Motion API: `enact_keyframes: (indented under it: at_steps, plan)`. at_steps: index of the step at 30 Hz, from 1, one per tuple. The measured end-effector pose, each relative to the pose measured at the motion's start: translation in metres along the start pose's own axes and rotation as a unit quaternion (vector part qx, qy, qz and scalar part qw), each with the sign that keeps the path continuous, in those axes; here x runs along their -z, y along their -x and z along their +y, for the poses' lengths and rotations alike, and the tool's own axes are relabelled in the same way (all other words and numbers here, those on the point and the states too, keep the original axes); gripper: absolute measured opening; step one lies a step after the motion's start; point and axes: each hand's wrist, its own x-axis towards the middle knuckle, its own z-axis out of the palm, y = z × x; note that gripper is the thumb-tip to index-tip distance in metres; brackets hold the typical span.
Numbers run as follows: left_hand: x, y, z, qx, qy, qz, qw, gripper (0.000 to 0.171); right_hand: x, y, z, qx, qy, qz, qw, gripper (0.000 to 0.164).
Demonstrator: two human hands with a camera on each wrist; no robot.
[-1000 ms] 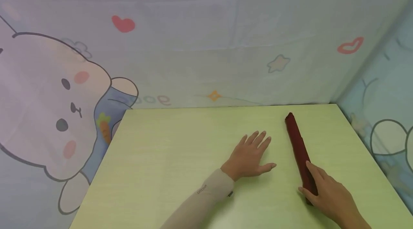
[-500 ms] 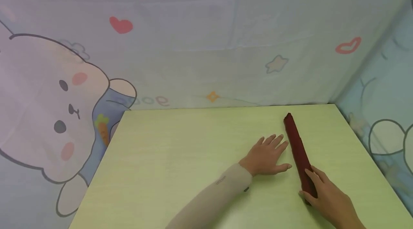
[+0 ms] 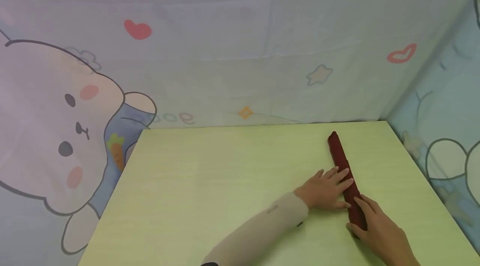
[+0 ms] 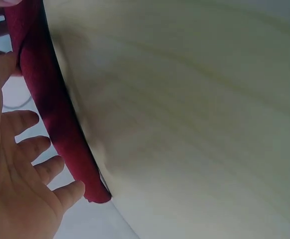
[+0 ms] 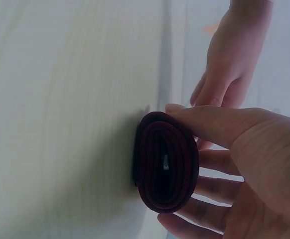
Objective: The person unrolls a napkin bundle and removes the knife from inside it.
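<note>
Head view: right hand (image 3: 378,232) fingers (image 5: 205,124) clasp the rolled red cloth's (image 3: 345,178) near end; left hand (image 3: 326,189) fingers (image 3: 343,180) lie straight against it.

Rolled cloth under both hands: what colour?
Dark red rolled cloth, plain; clearest in the head view.

Left hand (image 3: 325,191) slid right, apparently touching the red roll (image 3: 344,170)

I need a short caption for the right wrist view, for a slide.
Right hand grips the near end of a rolled dark red cloth on the table; left hand lies beyond.
</note>
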Motion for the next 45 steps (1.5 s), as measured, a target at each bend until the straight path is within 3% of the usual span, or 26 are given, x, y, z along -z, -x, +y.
enact_keyframes:
  at_steps: [7,14,21,29,45]
  plan:
    - [-0.001,-0.006,0.006,0.004,-0.016,0.006,0.9998,0.077,0.002,-0.004,0.003,0.008,0.0,0.025,1.0,0.07]
    - [0.0,-0.007,0.009,0.0,-0.019,0.003,0.9998,0.071,0.008,-0.014,0.01,0.008,-0.003,-0.006,1.0,0.058]
    - [0.002,-0.004,0.01,-0.002,-0.012,-0.011,0.9999,0.067,0.01,-0.017,0.011,0.026,0.0,-0.009,1.0,0.061]
    - [0.004,-0.005,0.009,0.003,-0.006,-0.029,0.9996,0.067,0.009,-0.02,0.011,0.024,0.002,-0.017,1.0,0.051]
    - [0.003,-0.006,0.009,0.006,0.018,-0.045,0.9988,0.065,0.01,-0.022,0.011,-0.004,0.013,-0.029,0.999,0.043]
